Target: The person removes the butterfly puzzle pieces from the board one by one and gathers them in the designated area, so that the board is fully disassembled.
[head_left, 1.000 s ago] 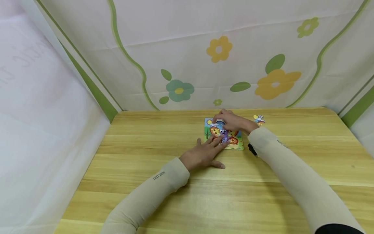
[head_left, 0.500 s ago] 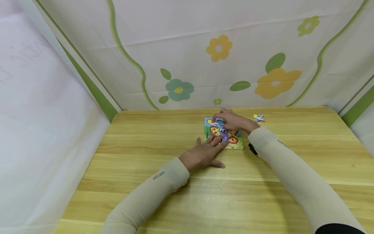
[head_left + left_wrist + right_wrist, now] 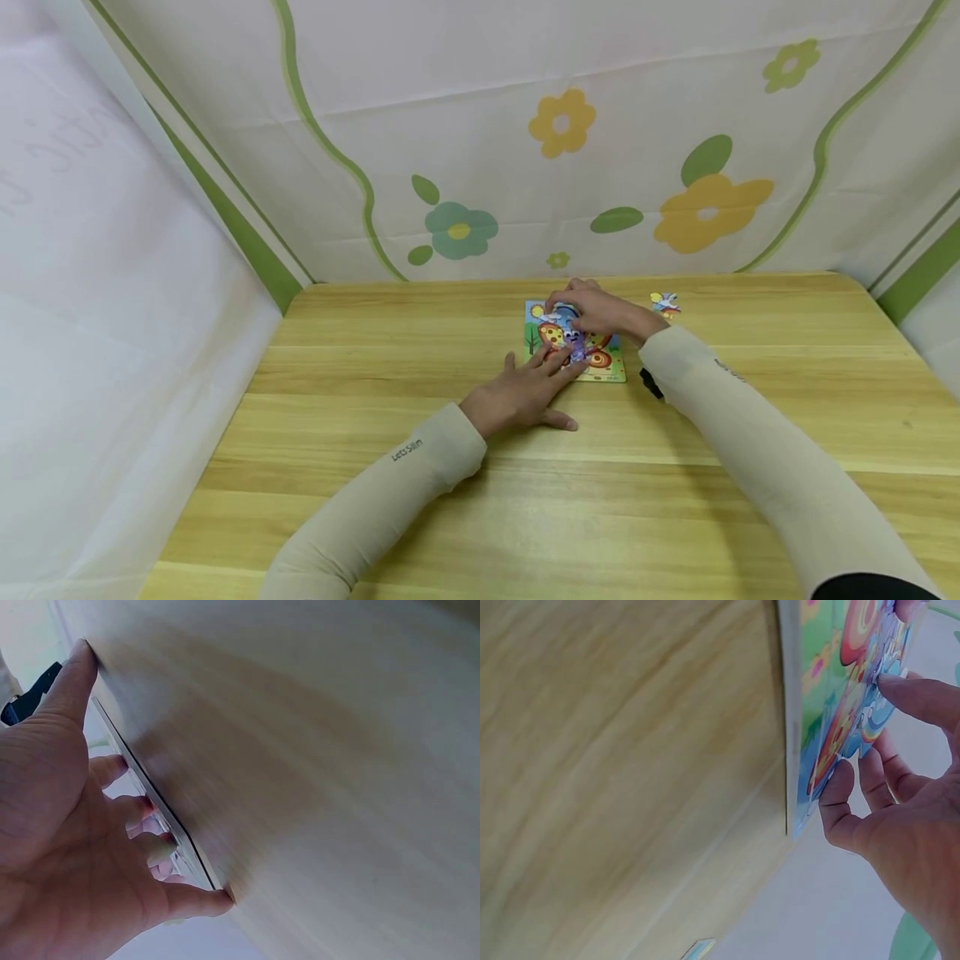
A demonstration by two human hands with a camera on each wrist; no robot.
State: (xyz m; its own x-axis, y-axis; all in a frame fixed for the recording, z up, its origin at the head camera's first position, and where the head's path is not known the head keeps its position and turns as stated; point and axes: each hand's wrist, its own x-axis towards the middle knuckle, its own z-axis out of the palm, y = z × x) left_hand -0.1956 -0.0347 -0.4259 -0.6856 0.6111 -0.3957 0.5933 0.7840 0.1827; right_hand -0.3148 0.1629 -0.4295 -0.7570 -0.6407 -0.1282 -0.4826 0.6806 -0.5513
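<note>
A small jigsaw puzzle board (image 3: 615,372) with a butterfly picture lies near the back of the table. My left hand (image 3: 521,393) rests on its lower left part. The fingers are spread and straight, with the thumb and little finger down on the tabletop in the left wrist view. At the board's top edge my right hand (image 3: 592,310) pinches a blue puzzle piece (image 3: 877,724) with a rainbow on it, between thumb and curled fingers. One side of that piece sits slightly raised off the board in the right wrist view. The right fingers hide part of the picture in the head view.
A loose puzzle piece (image 3: 665,304) lies right of the board, near the table's back edge. Behind the wooden table (image 3: 420,367) hangs a white cloth (image 3: 510,50) printed with flowers. Another cloth wall (image 3: 112,333) stands along the left.
Both hands stay nearly where they were. The right hand keeps its pinch on the rainbow piece, shifting only very slightly, while the left remains on the board.
</note>
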